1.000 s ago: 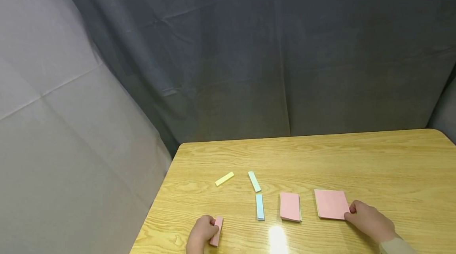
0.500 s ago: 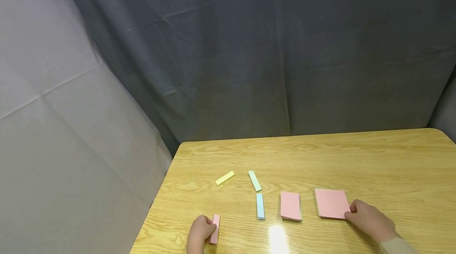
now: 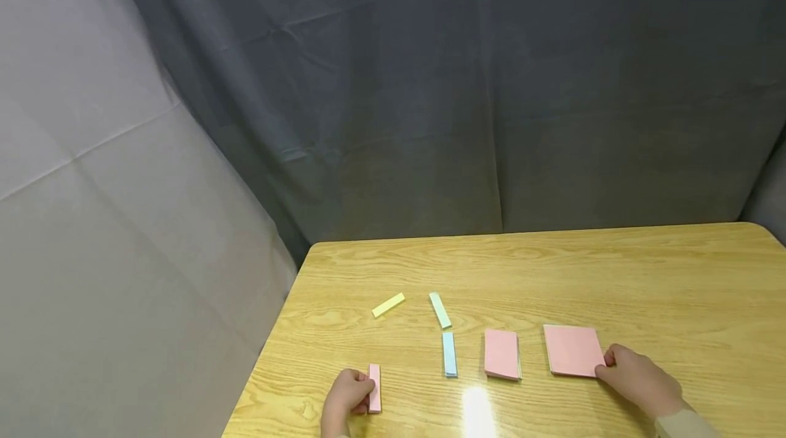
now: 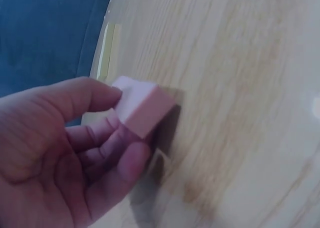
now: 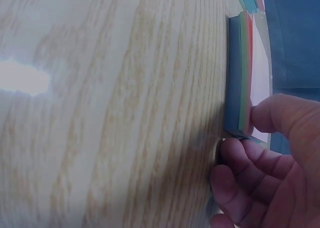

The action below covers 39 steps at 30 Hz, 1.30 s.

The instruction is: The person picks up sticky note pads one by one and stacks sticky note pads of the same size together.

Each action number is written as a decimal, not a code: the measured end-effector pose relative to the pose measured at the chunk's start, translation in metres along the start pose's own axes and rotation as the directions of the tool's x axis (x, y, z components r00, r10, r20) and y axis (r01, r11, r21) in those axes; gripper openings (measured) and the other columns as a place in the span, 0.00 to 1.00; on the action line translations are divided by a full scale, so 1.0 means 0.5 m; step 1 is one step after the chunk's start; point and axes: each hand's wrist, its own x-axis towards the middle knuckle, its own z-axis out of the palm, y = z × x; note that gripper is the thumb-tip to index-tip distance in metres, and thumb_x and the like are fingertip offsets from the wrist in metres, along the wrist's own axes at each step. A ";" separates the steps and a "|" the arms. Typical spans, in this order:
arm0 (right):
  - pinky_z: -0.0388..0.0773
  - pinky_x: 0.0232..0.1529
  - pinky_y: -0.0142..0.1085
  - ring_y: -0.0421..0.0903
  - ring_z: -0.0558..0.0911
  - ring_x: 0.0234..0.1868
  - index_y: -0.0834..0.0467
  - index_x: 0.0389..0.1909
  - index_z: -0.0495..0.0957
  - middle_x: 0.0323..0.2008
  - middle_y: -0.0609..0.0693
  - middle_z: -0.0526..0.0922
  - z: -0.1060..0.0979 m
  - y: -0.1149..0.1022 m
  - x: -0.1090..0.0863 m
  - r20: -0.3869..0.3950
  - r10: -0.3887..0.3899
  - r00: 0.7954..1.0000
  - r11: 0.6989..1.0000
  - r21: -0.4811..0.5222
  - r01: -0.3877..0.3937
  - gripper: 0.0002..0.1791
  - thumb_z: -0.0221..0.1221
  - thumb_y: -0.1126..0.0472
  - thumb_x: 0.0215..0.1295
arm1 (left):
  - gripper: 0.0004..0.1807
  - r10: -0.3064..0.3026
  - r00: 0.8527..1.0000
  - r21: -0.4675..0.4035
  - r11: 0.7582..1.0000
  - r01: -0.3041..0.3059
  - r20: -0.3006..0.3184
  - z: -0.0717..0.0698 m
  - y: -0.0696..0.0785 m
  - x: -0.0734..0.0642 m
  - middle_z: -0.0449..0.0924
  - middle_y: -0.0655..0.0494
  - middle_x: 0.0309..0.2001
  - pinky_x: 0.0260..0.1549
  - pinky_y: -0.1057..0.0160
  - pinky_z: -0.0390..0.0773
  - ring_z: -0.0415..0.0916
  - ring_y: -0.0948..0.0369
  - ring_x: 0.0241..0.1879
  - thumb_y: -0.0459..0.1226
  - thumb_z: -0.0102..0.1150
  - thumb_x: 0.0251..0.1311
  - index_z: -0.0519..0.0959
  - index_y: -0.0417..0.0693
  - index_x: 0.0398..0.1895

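My left hand (image 3: 348,397) pinches a narrow pink sticky-note pad (image 3: 374,389) at the front left of the table. In the left wrist view the pad's pink end (image 4: 147,113) faces the camera, with thumb and fingertips at its side. At the right, my right hand (image 3: 638,376) pinches the near right corner of a square sticky-note stack (image 3: 574,351) with a pink top. Blue, green and red layers show along this stack's edge (image 5: 239,78) in the right wrist view, the thumb lying on top.
Between the hands lie a smaller pink-topped sticky-note stack (image 3: 501,354) and a narrow blue pad (image 3: 449,355). Farther back are a pale green strip pad (image 3: 440,310) and a yellow one (image 3: 388,305). Curtains (image 3: 393,90) hang behind the wooden table (image 3: 675,281).
The narrow pink pad has turned from a slant to nearly straight front-to-back and moved slightly away from the front edge, held by my left hand. The right hand has hardly moved.
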 end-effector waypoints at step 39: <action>0.66 0.25 0.43 0.46 0.69 0.26 0.61 0.30 0.68 0.24 0.49 0.71 0.008 0.002 0.005 -0.011 -0.007 1.000 1.000 -0.008 0.006 0.15 0.53 0.52 0.52 | 0.08 0.014 1.000 -0.082 0.997 -0.013 0.012 0.017 0.048 0.053 0.71 0.55 0.21 0.19 0.67 0.74 0.69 0.64 0.20 0.33 0.52 0.55 0.74 0.33 0.33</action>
